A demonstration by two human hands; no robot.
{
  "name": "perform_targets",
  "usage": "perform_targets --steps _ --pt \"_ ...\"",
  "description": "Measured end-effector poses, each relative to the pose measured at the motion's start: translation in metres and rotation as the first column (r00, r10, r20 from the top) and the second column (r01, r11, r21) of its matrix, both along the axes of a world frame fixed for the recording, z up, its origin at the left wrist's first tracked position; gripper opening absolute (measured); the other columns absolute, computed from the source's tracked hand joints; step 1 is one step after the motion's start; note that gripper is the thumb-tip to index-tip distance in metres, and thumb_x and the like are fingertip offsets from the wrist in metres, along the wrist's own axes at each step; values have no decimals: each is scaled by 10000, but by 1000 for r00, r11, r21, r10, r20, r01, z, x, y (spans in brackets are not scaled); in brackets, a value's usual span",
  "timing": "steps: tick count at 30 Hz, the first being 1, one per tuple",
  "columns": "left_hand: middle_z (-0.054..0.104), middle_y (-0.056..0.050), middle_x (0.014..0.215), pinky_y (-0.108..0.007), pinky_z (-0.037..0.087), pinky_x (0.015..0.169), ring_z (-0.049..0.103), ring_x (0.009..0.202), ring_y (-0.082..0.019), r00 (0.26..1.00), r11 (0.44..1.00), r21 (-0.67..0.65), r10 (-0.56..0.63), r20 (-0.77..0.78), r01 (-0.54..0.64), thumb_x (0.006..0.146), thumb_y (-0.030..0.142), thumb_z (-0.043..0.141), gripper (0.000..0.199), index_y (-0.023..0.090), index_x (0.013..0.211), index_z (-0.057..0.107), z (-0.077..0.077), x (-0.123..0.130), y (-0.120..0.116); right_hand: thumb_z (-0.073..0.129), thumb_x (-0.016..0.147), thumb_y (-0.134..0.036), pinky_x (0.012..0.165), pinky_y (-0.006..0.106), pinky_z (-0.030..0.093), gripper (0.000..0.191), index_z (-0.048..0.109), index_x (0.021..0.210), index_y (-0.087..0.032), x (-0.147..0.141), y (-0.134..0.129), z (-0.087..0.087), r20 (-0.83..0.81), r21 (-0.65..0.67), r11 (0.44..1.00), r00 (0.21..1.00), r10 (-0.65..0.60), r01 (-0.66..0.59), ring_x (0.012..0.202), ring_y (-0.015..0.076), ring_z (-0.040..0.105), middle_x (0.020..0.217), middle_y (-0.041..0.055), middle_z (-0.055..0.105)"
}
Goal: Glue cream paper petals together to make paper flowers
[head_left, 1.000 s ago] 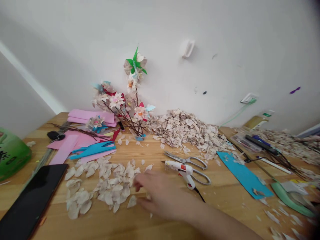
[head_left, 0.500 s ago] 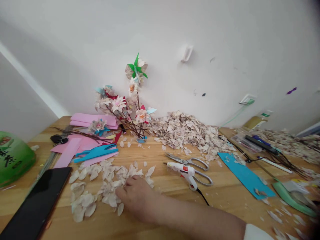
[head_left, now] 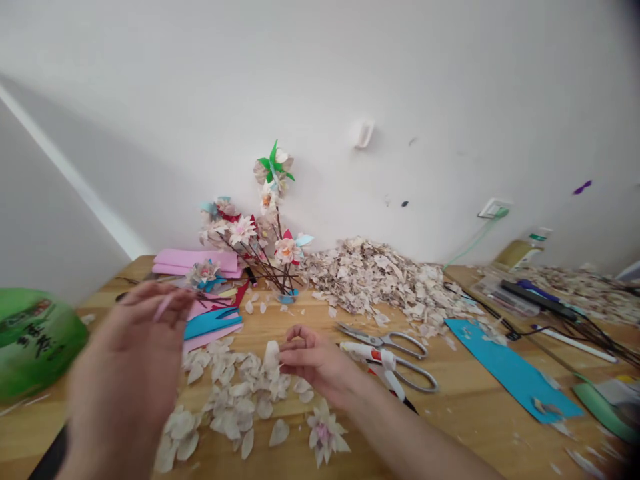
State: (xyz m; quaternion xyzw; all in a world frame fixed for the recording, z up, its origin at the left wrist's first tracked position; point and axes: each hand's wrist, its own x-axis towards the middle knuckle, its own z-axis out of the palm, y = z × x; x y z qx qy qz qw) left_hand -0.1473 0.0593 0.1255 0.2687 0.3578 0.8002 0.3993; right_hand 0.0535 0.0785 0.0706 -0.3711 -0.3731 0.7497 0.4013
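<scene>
Petal (head_left: 271, 359) in pinched right hand (head_left: 320, 363)

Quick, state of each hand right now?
Left hand: fingers bent, blurred; whether it holds anything cannot be told.
Right hand: closed, pinching a pale petal.

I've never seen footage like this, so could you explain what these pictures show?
There is no machine here: these are a person's bare hands. Every picture comes from one camera worn on the head, looking forward and down. The right hand seems to pinch a pale petal; the left hand is too blurred to tell what it holds. On the wooden table lie loose petals, scissors and a glue gun, with handmade flowers standing behind.
</scene>
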Motion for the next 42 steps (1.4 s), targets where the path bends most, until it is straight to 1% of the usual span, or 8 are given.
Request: perform_targets --steps 3,5,7,14,23,27,35,42 --pt "661 11 722 -299 415 792 599 772 -151 984 973 -157 -175 -29 168 583 103 687 238 167 794 599 -10 48 3 833 437 -213 605 206 431 433 501 715 -196 3 -2 5 -124 -21 994 986 -110 108 556 74 572 596 -84 630" --pt "693 -16 842 -303 427 791 610 864 -175 924 889 -286 -381 -34 356 600 168 729 354 183 917 572 -22 72 -3 840 446 -209 599 193 428 426 506 709 -198 5 -3 8 -183 -34 985 968 -173 170 569 69 576 624 -78 649" --pt "701 -20 877 -293 442 799 621 887 -171 892 859 -264 -451 15 439 612 208 746 413 196 969 539 -32 88 -10 842 455 -196 597 185 430 409 513 698 -195 8 -6 10 -225 -48 977 951 -214 209 587 68 581 657 -66 668" --pt "727 38 710 -199 478 701 657 690 -86 915 902 -167 -377 141 397 596 162 774 425 213 924 508 -38 100 -13 824 501 -142 593 200 438 361 539 716 -196 12 -18 10 -282 -55 970 928 -242 236 605 81 573 678 -56 663" --pt "747 -31 674 -272 512 671 682 633 -147 841 789 -306 -534 86 533 539 189 809 505 161 948 513 -40 100 -9 807 574 -303 583 237 418 359 528 777 -207 23 -16 4 -123 236 893 923 -363 383 563 92 520 599 -87 574" --pt "729 -3 600 -266 525 639 677 585 -143 834 776 -316 -537 125 546 490 171 830 501 162 889 527 -47 104 -9 821 540 -311 562 227 416 390 515 760 -209 22 -18 2 -151 197 876 897 -416 440 542 85 505 582 -99 556" --pt "693 28 533 -250 533 540 635 484 -129 794 732 -319 -592 142 602 446 197 851 509 176 834 521 -50 105 -8 824 538 -230 506 203 399 359 523 730 -195 30 -28 9 -208 36 930 913 -350 365 472 69 499 551 -88 556" --pt "698 5 628 -271 553 569 664 597 -146 771 699 -330 -606 197 634 601 340 766 357 184 842 553 -58 108 -6 834 513 -216 485 177 393 357 536 709 -193 27 -30 7 -243 11 883 858 -453 469 519 69 505 576 -90 532"
